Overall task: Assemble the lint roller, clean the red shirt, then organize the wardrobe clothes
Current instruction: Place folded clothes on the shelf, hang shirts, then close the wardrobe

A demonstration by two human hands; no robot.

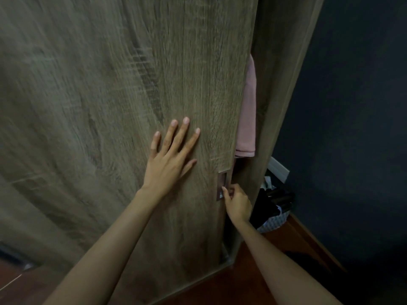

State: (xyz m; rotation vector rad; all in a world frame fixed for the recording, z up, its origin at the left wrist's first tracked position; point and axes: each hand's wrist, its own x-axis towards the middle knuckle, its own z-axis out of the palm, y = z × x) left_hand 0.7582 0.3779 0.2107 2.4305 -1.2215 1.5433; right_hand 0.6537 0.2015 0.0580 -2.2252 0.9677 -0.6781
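- Two bare hands are in view, each with its forearm reaching up from the lower edge.
- The left hand (169,159) lies wide and flat, its fingers straight and spread, pressed against one large grey-brown wood-grain wardrobe door (110,95) and holding nothing.
- The right hand (239,204) is narrow, its fingers curled into one small rectangular brown recessed handle (222,183). The handle sits at the door's edge, just right of and below the left hand.
- One pale pink cloth garment (247,119) hangs inside the wardrobe, above the right hand and to the right of the left hand's fingertips. It shows in the narrow gap between the door's edge and one upright wood-grain side panel (277,84).
- One round basket with a light chequered lining (275,221) stands just right of the right hand's wrist, on the reddish-brown wooden floor (253,282). It holds a heap of black clothes (268,203), whose pieces cannot be counted.
- One dark blue wall (352,128) fills the space well to the right of both hands, with one short white skirting strip (279,168) at its foot, above the basket.
- The door hides most of the wardrobe's inside, so only a strip of the pink garment and its lower hem can be seen.
- The right hand's fingertips are partly hidden in the handle recess, and its thumb cannot be made out.
- The door's surface is blurred on the far side of the left hand, and the door is cut off at the top and left edges.
- The basket's left side is hidden behind the side panel and the right hand.
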